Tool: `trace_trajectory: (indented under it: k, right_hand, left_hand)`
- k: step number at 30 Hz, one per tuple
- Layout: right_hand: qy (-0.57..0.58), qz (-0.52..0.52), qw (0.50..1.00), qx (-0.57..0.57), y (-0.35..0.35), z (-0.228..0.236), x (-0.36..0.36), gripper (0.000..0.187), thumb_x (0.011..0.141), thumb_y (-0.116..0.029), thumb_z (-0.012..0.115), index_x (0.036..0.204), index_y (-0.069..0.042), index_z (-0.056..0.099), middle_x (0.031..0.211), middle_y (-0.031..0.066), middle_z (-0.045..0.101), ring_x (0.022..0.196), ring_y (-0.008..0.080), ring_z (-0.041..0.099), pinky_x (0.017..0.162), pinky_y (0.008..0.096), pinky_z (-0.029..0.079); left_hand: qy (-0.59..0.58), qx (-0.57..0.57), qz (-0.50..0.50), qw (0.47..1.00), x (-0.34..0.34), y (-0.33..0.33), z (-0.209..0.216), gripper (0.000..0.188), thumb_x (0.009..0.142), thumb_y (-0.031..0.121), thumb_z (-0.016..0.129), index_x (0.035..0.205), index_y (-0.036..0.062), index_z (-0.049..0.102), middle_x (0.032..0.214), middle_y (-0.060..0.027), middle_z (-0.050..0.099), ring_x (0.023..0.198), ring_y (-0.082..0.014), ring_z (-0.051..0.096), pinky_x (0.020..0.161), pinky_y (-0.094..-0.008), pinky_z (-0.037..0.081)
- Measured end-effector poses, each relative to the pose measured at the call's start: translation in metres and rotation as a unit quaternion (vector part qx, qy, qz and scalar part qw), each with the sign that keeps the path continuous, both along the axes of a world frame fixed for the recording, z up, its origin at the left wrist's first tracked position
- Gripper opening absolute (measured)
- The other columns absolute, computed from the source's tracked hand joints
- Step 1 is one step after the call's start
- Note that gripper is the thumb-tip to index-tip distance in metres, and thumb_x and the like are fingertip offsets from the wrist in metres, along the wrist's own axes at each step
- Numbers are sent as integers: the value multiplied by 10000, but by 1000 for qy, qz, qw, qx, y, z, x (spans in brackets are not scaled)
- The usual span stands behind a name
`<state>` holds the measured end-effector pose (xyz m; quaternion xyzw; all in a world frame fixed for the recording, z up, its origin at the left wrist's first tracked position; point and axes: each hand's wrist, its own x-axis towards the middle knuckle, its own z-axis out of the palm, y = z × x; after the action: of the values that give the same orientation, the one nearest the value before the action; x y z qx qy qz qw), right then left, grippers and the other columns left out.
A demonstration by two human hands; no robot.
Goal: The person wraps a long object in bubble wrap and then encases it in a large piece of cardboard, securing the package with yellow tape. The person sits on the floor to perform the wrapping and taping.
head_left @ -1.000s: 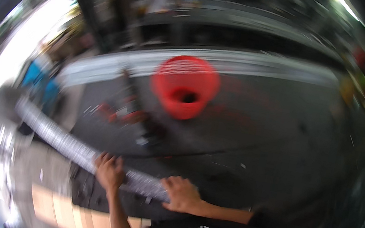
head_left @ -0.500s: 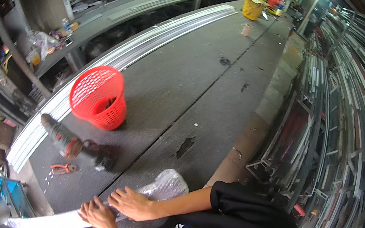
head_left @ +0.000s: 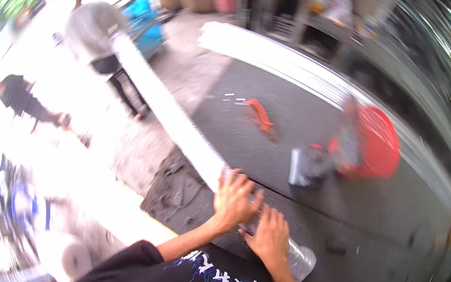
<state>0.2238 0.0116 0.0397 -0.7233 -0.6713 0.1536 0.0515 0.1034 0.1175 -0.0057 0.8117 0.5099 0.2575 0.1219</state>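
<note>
A long, narrow bundle in clear plastic wrap (head_left: pixel 178 124) slants from the upper left down to the dark work table (head_left: pixel 239 93). My left hand (head_left: pixel 234 203) lies across it near the table's edge, fingers curled over its far side. Close to its right, my right hand (head_left: pixel 270 237) grips the same bundle with the thumb on the near side. Beyond my right hand, the crinkled clear end (head_left: pixel 301 260) of the wrapping sticks out. At the other end stands a person in a grey shirt (head_left: pixel 92 31), whose hands are too blurred to make out.
Orange-handled pliers (head_left: pixel 260 116) lie on the table past the bundle. A blurred cordless power tool (head_left: pixel 316 166) is beside a red plastic basket (head_left: pixel 377 142). Long white profiles (head_left: pixel 285 62) line the far edge. Another person (head_left: pixel 20 94) is at the left, above a large white roll (head_left: pixel 63 254).
My view has swung left, bringing the bright outdoor area and two people into sight. Both hands remain on the wrapped bundle; the right has shifted from above the left to its right side.
</note>
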Motion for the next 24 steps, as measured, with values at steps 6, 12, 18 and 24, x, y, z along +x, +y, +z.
trace_trajectory:
  k: [6,12,18,24]
  right_hand:
    - [-6,-28,1000,-4,-1,6,1,942,729,-500,949,1410,7,540,1249,163,631,1175,353,611,996,491,503]
    - [-12,-6,1000,28,-3,-2,6,963,716,-519,954,1404,10,538,1248,162,630,1172,362,611,988,498,511]
    - [34,-8,998,44,0,0,11,952,706,-522,956,1382,26,570,1195,173,647,1120,372,632,960,500,526]
    - [51,-5,998,43,4,2,16,958,693,-508,964,1381,38,580,1158,174,655,1090,375,641,940,504,534]
  left_hand:
    - [-23,-14,-3,1000,4,-1,14,381,944,404,713,953,37,814,1089,-139,731,1346,-333,578,1313,-627,206]
    - [-29,3,11,1000,6,-3,8,373,943,419,730,932,55,806,1060,-115,736,1347,-323,584,1311,-626,190]
    - [-22,6,0,1000,10,0,12,376,937,424,738,923,56,813,1021,-105,741,1278,-298,627,1304,-625,217]
    - [-26,3,-9,1000,12,2,15,354,931,411,755,912,60,793,993,-89,740,1180,-273,660,1301,-619,231]
